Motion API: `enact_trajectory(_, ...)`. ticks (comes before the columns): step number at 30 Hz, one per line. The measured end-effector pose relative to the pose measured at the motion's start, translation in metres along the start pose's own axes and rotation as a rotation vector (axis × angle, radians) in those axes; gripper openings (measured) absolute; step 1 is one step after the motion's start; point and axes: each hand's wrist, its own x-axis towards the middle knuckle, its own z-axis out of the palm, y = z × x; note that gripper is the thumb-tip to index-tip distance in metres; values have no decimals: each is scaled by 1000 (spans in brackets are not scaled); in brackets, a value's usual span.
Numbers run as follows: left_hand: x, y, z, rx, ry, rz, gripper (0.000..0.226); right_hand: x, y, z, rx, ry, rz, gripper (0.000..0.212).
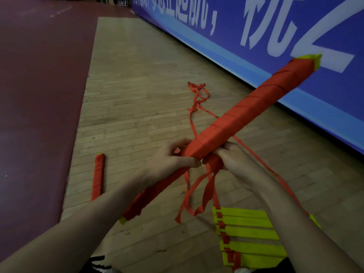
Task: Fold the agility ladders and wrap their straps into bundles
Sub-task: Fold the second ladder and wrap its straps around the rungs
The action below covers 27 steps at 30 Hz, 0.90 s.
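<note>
In the head view, the long red-strap-wrapped bundle of yellow ladder rungs (pixel 236 117) is slanting off the floor, from lower left to upper right. The left hand (pixel 173 160) is gripping its middle. Just beside it, the right hand (pixel 234 160) is pinching the loose red strap (pixel 207 189), which is hanging beneath. A pale wooden plank floor (pixel 137 99) is lying below, and a blue printed banner wall (pixel 266 36) is standing to the right.
</note>
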Motion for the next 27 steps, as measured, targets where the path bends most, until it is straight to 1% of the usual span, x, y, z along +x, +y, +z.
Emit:
enact_trajectory(2, 0, 1, 0, -4, 21, 0, 52, -1, 0, -2, 18, -51, 22, 21)
enact_trajectory(4, 0, 2, -2, -20, 37, -19, 61, -2, -2, -4, 31, -119, 50, 26)
enact_trajectory(5, 1, 4, -3, -33, 41, -27, 62, -2, -2, -4, 43, -130, 69, 27)
enact_trajectory(7, 2, 7, -8, -55, 35, -34, 57, -1, -1, -4, 25, -90, 92, 30)
enact_trajectory(8, 1, 10, -11, -62, 32, -36, 54, -1, 2, -5, -51, -52, 75, 30)
enact_trajectory(10, -1, 15, -15, -62, 22, -40, 49, 2, 8, -9, -336, -10, 21, 30)
enact_trajectory(12, -3, 20, -20, -56, 14, -49, 48, 6, 11, -14, -627, 9, 33, 33)
enact_trajectory(14, -4, 22, -25, -70, 16, -57, 45, 10, 14, -18, -724, 36, 96, 32)
enact_trajectory(16, -5, 22, -28, -71, 22, -65, 40, 11, 15, -20, -665, 15, 63, 31)
enact_trajectory(17, -6, 22, -29, -62, 18, -70, 39, 11, 15, -20, -600, -16, 15, 34)
enact_trajectory(18, -6, 22, -30, -48, 10, -72, 39, 11, 13, -18, -523, -46, -29, 42)
enact_trajectory(19, -7, 21, -31, -34, 2, -77, 40, 10, 10, -15, -413, -79, -58, 50)
enact_trajectory(20, -8, 20, -32, -22, -4, -89, 43, 9, 8, -12, -280, -117, -66, 54)
enact_trajectory(21, -8, 20, -34, -15, -9, -104, 46, 10, 5, -8, -156, -154, -67, 54)
enact_trajectory(23, -9, 21, -36, -20, -46, -118, 49, 12, 1, -2, -9, -216, -86, 50)
enact_trajectory(25, -9, 23, -37, -26, -102, -104, 50, 12, 1, 3, 16, -306, -127, 52)
enact_trajectory(27, -10, 25, -39, -23, -139, -107, 56, 10, -1, 7, -18, -351, -180, 56)
